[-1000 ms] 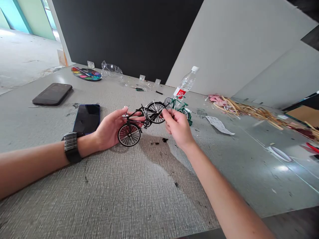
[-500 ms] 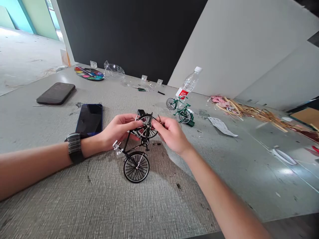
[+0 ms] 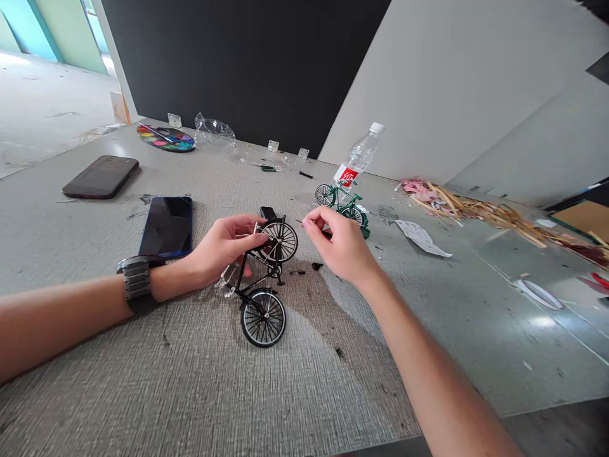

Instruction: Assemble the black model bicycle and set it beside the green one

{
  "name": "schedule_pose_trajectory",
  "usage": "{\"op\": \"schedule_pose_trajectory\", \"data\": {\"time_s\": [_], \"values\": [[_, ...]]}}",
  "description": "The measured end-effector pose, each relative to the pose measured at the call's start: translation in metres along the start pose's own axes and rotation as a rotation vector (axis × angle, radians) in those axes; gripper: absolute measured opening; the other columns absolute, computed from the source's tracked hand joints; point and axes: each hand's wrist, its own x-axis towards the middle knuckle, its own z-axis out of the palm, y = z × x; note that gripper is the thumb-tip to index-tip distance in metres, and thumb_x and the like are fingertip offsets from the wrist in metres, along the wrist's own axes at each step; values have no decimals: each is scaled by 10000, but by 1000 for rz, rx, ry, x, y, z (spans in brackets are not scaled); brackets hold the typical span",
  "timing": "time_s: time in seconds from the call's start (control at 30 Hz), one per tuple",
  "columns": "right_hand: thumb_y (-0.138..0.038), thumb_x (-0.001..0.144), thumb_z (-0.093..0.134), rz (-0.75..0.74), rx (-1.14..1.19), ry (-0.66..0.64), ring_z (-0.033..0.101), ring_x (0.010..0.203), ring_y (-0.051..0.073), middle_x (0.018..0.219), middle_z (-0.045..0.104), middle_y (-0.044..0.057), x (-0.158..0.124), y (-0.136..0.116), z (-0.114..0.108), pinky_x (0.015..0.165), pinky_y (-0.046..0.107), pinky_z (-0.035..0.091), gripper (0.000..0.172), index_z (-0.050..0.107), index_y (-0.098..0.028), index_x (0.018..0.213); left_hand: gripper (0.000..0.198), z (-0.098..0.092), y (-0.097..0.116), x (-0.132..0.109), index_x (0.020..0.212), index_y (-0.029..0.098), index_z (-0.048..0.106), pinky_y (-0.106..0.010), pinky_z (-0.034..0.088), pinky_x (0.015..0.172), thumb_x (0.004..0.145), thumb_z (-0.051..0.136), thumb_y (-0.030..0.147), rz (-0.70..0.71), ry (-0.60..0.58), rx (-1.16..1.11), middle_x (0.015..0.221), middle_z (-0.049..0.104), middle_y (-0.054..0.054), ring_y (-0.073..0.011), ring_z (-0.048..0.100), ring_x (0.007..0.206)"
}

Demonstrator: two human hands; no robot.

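A black model bicycle [image 3: 255, 279] stands tilted on the textured table, its front wheel nearest me and its handlebars toward the left. My left hand [image 3: 223, 246] is closed on it near the rear wheel [image 3: 280, 241], thumb on top and the other fingers behind. Just right of that wheel, my right hand [image 3: 335, 244] pinches a thin, dark, stick-like piece [image 3: 299, 221], too small to name; it is apart from the bicycle. Below my right hand lie a small black saddle-shaped part [image 3: 317, 266] and another tiny dark piece [image 3: 297, 272].
Behind my right hand stands a green model bicycle [image 3: 339, 193], with a plastic bottle [image 3: 360, 155] behind it. Two phones, one a blue-edged phone [image 3: 166, 225], lie at left. A paint palette [image 3: 166, 137], clear plastic packaging [image 3: 214, 130], paper slip [image 3: 422, 238] and wood strips [image 3: 476, 212] lie farther out.
My right hand has come off the rear wheel and moved right with the thin piece. The saddle-shaped part now shows on the table. My left hand keeps its hold.
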Motion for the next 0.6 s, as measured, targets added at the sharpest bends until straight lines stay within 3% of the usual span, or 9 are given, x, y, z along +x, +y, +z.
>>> {"op": "schedule_pose_trajectory", "data": {"time_s": [0.27, 0.47, 0.6], "values": [[-330, 908, 549, 37, 43, -45, 625, 812, 167, 926, 726, 34, 1, 5, -2, 739, 313, 457, 201, 713, -216, 897, 312, 2, 5, -2, 1081, 155, 657, -144, 417, 326, 795, 727, 258, 6, 49, 29, 745, 638, -9, -73, 553, 457], [-248, 847, 598, -1, -74, -357, 594, 680, 150, 831, 732, 22, -1, 7, -9, 628, 314, 417, 168, 757, -237, 900, 222, 2, 7, 0, 971, 153, 655, -156, 409, 291, 767, 710, 221, -68, 59, -19, 738, 627, 4, -46, 484, 386], [-188, 799, 609, -3, -99, -489, 563, 611, 137, 754, 717, -3, -4, 7, -8, 577, 304, 381, 215, 774, -274, 908, 208, 1, 7, 0, 968, 160, 646, -156, 422, 282, 773, 700, 210, -74, 50, -12, 708, 611, 21, -42, 477, 362]]}}
